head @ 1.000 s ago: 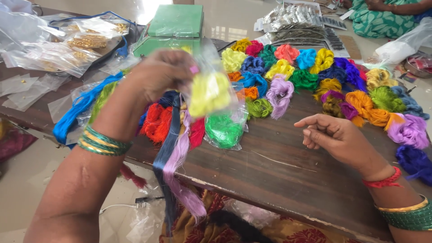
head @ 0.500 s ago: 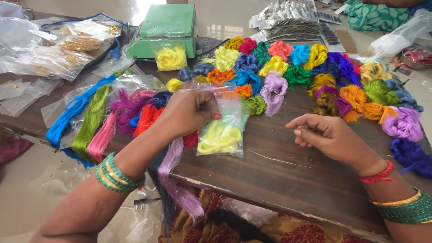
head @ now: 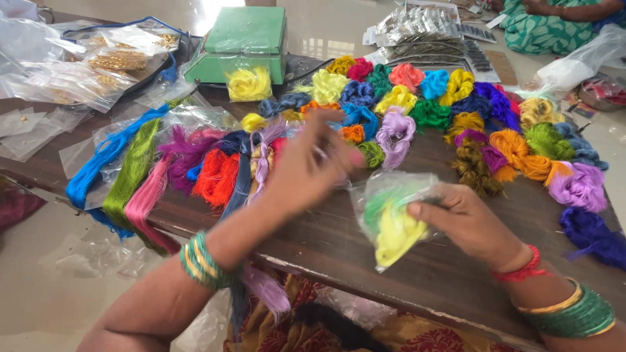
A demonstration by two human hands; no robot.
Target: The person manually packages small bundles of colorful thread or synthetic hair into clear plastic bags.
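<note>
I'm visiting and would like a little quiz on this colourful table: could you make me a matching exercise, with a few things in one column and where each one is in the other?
Things:
1. clear bag of yellow and green thread
2. green weighing scale
3. purple thread bundle
4. long blue thread skein

Places:
A. far side of the table, near the middle
B. left part of the table, draped over its near edge
C. held in the right hand
D. right part of the table

Pairs: 1-C, 2-A, 3-D, 4-B
</note>
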